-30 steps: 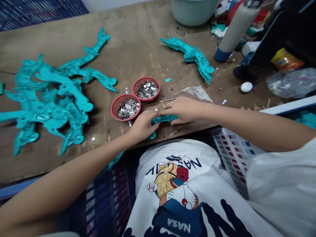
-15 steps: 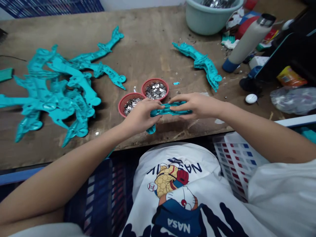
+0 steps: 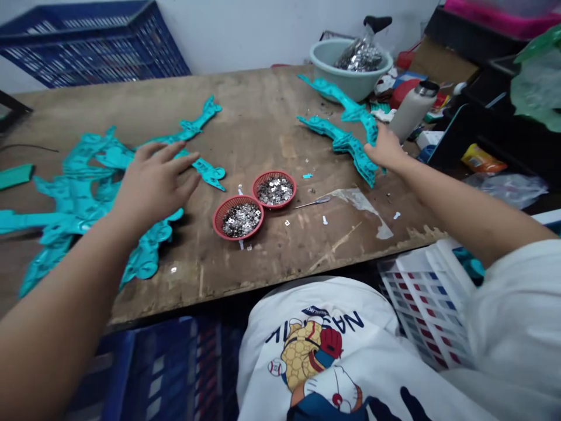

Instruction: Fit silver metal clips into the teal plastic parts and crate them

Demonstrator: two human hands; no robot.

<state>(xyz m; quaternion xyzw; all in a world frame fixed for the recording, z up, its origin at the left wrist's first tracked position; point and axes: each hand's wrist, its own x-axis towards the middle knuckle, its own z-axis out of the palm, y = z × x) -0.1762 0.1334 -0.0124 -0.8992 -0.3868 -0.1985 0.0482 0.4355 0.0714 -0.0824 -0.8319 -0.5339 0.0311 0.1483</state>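
My right hand (image 3: 385, 147) grips the lower end of a teal plastic part (image 3: 346, 105) at the right, beside a second teal part (image 3: 339, 140) lying on the wood. Over at the left, my left hand (image 3: 153, 178) hangs above a pile of teal parts (image 3: 74, 196), fingers spread, with nothing in it. Two red baskets, one nearer (image 3: 239, 218) and one farther (image 3: 274, 189), hold small shiny metal pieces and touch each other mid-table. A thin tool (image 3: 313, 202) lies to their right.
A pale green basin (image 3: 350, 82) with a bag of metal pieces stands at the back, near a bottle (image 3: 412, 108). Clutter fills the right side. A blue crate (image 3: 92, 44) is behind the table, a white basket (image 3: 427, 304) below its front edge.
My hands have parted from the middle. The right has moved right with the teal part, beside the one lying there; the left let go and moved over the pile. The view has tilted up.
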